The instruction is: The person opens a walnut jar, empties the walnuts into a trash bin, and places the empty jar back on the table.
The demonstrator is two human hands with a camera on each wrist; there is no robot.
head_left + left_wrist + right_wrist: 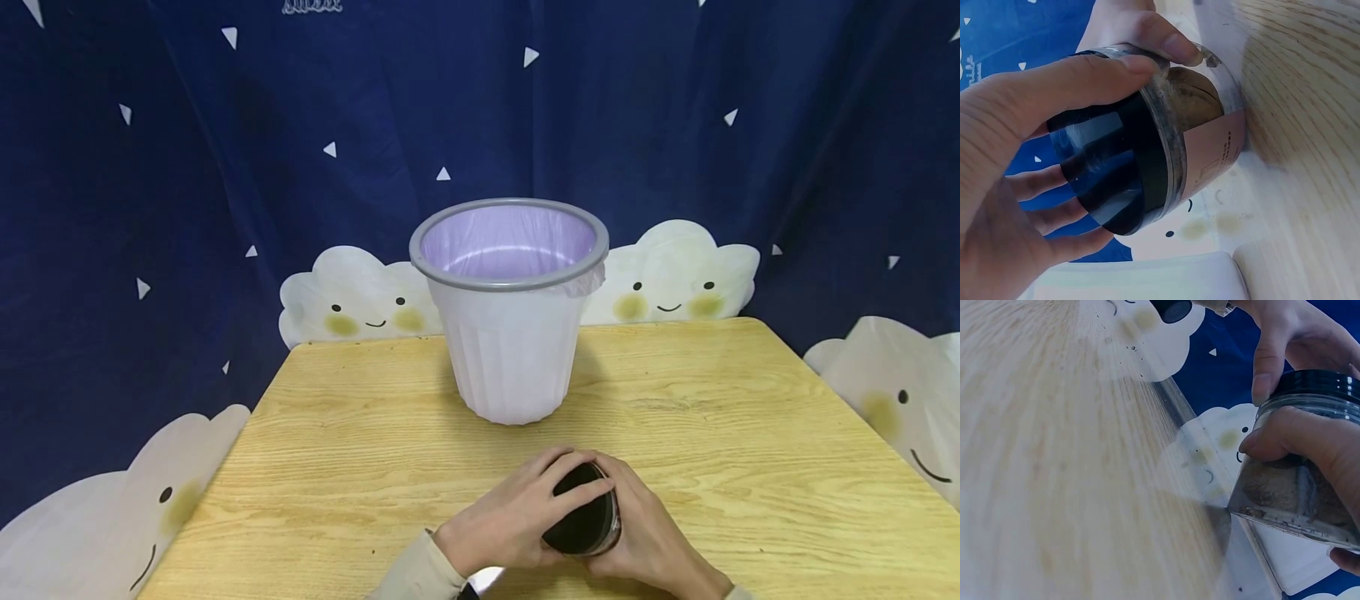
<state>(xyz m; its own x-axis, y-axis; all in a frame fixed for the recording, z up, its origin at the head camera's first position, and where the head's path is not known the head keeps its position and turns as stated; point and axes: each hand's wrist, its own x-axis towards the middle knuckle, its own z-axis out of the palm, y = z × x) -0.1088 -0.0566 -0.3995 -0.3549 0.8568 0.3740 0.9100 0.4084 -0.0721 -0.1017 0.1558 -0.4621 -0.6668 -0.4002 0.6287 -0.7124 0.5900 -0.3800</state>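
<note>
Both my hands are around a clear jar (1272, 497) with a black screw lid (577, 525), low over the near part of the table in the head view. My left hand (513, 517) grips the lid, its thumb along the side and the other fingers spread round it. My right hand (645, 529) holds the clear body, with its thumb pressed on the wall. Through that wall a brown, wrinkled lump (1194, 94) shows inside. A pink label (1216, 153) with small print covers part of the jar. The lid sits on the jar, which is tilted.
A white ribbed bin (513, 354) with a grey rim and a light purple liner (517, 242) stands behind my hands on the wooden table (337, 467). A dark blue curtain (375, 92) with white triangles and smiling clouds hangs beyond the table.
</note>
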